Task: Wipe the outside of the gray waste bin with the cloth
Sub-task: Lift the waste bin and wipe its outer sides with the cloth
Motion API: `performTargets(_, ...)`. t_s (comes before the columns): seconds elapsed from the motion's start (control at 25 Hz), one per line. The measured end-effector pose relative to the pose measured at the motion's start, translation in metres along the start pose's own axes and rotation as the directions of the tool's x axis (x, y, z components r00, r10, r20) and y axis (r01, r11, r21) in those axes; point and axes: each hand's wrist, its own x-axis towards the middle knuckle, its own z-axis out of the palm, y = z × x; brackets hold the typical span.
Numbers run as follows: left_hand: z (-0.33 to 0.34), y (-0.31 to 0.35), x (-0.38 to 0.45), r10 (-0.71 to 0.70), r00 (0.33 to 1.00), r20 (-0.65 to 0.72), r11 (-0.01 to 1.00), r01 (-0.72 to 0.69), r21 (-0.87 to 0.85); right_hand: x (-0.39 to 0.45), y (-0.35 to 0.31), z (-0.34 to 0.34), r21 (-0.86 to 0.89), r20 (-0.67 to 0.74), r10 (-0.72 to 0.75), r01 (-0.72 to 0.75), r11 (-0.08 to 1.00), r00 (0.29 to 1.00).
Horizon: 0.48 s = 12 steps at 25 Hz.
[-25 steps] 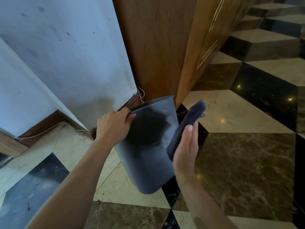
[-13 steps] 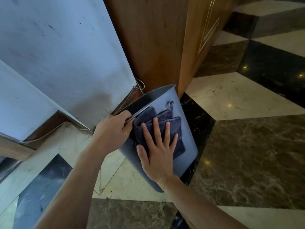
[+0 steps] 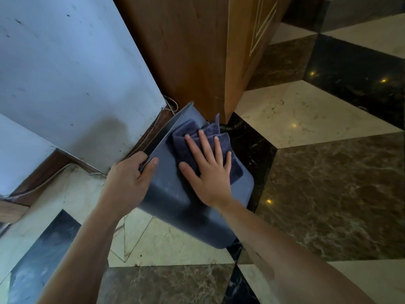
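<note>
Bin (image 3: pixel 175 200) is the gray thing at the middle of the view, tipped over so its open top points up and away toward the wooden cabinet (image 3: pixel 192 51) and its closed bottom points down toward the person. Its long axis therefore runs from the cabinet corner back toward the body, over the patterned marble floor (image 3: pixel 317 183). One broad outer side faces up.

Left hand (image 3: pixel 129 183), on the side of the bin toward the white wall (image 3: pixel 65 62), is closed on the rim, thumb on the outer face and fingers curled inside the lip, holding the tilt.

Right hand (image 3: pixel 210 170) lies flat and spread on the folded dark cloth (image 3: pixel 197 139), pressing it against the upturned side near the rim end. A corner of the cloth sticks out past the edge nearest the cabinet.

Bare bin surface stretches from the cloth down toward the bottom end, which is toward the wrist. So the likely stroke is a pull along the long axis, back toward the body, while the left hand braces the rim. The sides facing away are hidden and probably need a turn later.
</note>
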Motion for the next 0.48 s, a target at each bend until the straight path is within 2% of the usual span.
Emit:
performTargets(0.16, -0.001, -0.007, -0.008, -0.091, 0.996, -0.017, 0.995, 0.09, -0.041, -0.01, 0.038, -0.002, 0.019, 0.084, 0.259, -0.261, 0.965, 0.962)
performTargets(0.32, 0.0, -0.008, -0.013, -0.143, 0.989, -0.036, 0.989, 0.142, -0.029, -0.07, 0.054, 0.006, 0.072, 0.07, 0.445, -0.449, 0.89, 0.893)
performTargets(0.4, 0.001, -0.004, -0.014, -0.122, 0.992, -0.03, 0.992, 0.122, -0.012, -0.098, 0.04, 0.011, 0.089, 0.012, 0.373, -0.372, 0.924, 0.928)
performTargets(0.48, 0.002, 0.001, -0.014, -0.083, 0.996, -0.015, 0.996, 0.083, 0.007, -0.112, 0.016, 0.017, 0.043, -0.04, 0.183, -0.182, 0.982, 0.982)
